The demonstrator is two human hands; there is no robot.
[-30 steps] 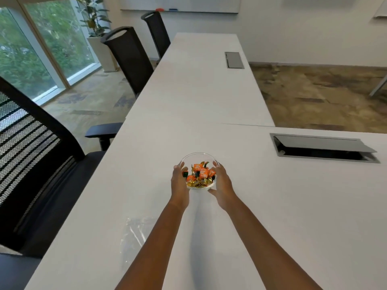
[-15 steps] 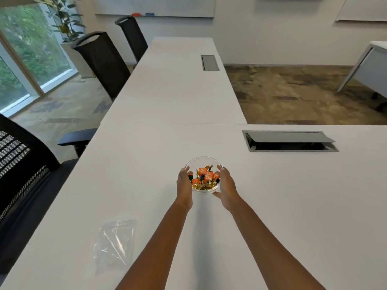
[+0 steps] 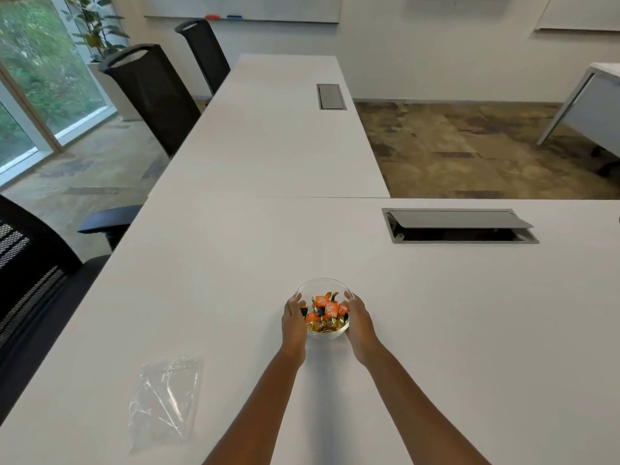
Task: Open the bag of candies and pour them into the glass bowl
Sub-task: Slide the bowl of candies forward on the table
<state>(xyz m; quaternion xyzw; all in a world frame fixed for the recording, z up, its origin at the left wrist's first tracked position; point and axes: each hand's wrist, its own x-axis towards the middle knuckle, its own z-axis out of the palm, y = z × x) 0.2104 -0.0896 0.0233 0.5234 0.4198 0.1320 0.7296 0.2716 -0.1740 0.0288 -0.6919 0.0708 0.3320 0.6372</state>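
A small glass bowl (image 3: 322,285) stands on the white table (image 3: 469,330), in front of me. It holds several wrapped candies (image 3: 326,312), orange, gold and dark green. My left hand (image 3: 294,322) cups the bowl's left side and my right hand (image 3: 359,322) cups its right side, fingers against the glass. A clear plastic bag (image 3: 167,397) lies flat on the table to the near left, and I see no candies in it.
An open cable hatch (image 3: 459,226) is set in the table at the far right. A second white table (image 3: 275,129) with a shut hatch (image 3: 331,96) runs away ahead. Black office chairs (image 3: 154,95) line the left side; one (image 3: 30,273) is close at my left.
Both hands stay on the bowl, which has come slightly nearer to me. The camera has swung to the right, so the empty bag shows fully at the near left.
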